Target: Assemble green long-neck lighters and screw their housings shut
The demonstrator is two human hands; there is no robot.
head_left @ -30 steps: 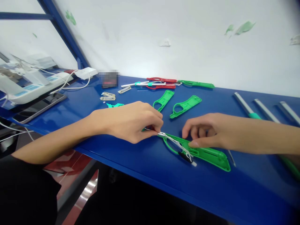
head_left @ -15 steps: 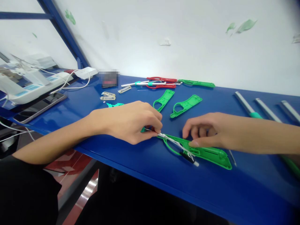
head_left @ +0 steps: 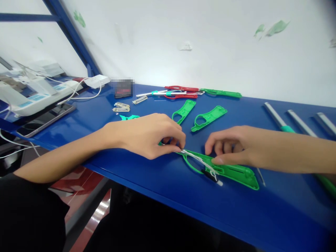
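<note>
A green lighter-handle half [head_left: 243,175] lies inner side up near the table's front edge. My left hand [head_left: 151,136] is closed, thumb and fingertips pinching the end of a thin metal tube [head_left: 183,151] at the handle's narrow left end. Most of that tube is hidden by the hand. White wires [head_left: 199,160] run from it along the handle to a black igniter [head_left: 210,176] with a pale tip beside the trigger loop. My right hand [head_left: 233,147], fingers curled, holds the handle's far edge near its middle, thumb on top.
Two green shell pieces [head_left: 208,118] lie behind my hands. Red handle parts [head_left: 181,88] and metal tubes are along the wall. Clear tanks [head_left: 122,109] sit at the left, near a phone [head_left: 46,120] and a power strip [head_left: 52,96]. More metal tubes [head_left: 275,115] lie at right.
My left fingertips have slid slightly right, covering more of the metal tube's end. My right hand and the green handle half stay in place.
</note>
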